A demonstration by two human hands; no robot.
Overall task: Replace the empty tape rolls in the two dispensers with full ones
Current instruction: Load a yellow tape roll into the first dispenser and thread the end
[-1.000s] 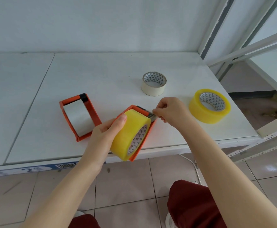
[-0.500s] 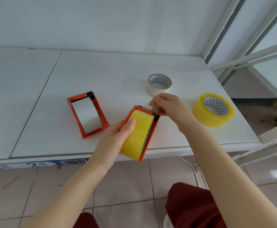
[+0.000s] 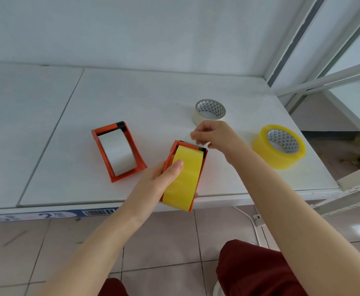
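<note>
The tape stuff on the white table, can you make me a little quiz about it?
1. True or false: the left hand holds an orange dispenser with a yellow roll in it.
2. How many loose rolls lie on the table?
3. What sits in the other dispenser: A yellow roll, B pale empty roll, C nothing?

Key: 1 true; 2 two, the full yellow roll and the empty core; 3 B.

Both forearms reach forward, bare. The left hand (image 3: 153, 184) is wrapped in a grip, thumb on top; the right hand (image 3: 212, 135) pinches with bunched fingertips.
</note>
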